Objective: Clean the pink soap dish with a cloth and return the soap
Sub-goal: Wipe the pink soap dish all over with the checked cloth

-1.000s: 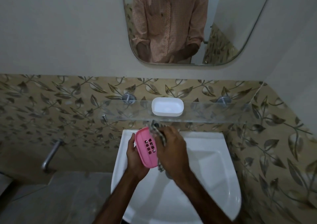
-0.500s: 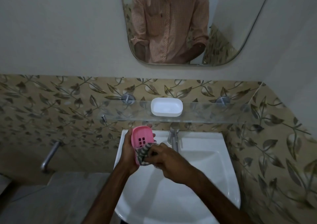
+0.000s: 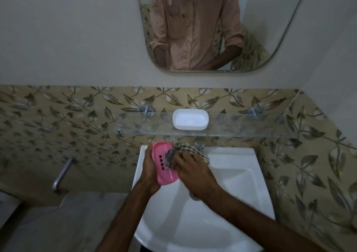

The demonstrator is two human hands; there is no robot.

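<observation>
Pink soap dish (image 3: 165, 165) tilted on edge above white sink (image 3: 241, 184), clamped in your left hand (image 3: 149, 167). Your right hand (image 3: 193, 171) closed on checked cloth (image 3: 183, 150), pressing it into dish's slotted inside. White tray (image 3: 190, 119) on glass shelf (image 3: 241, 124) behind.

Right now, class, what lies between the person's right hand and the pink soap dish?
In the head view, a checked cloth lies bunched between the right hand and the pink soap dish, which the left hand holds.

Pink soap dish (image 3: 166, 171), checked cloth (image 3: 185, 149), white basin (image 3: 231, 203), leaf-patterned beige tiles (image 3: 58, 112).
</observation>
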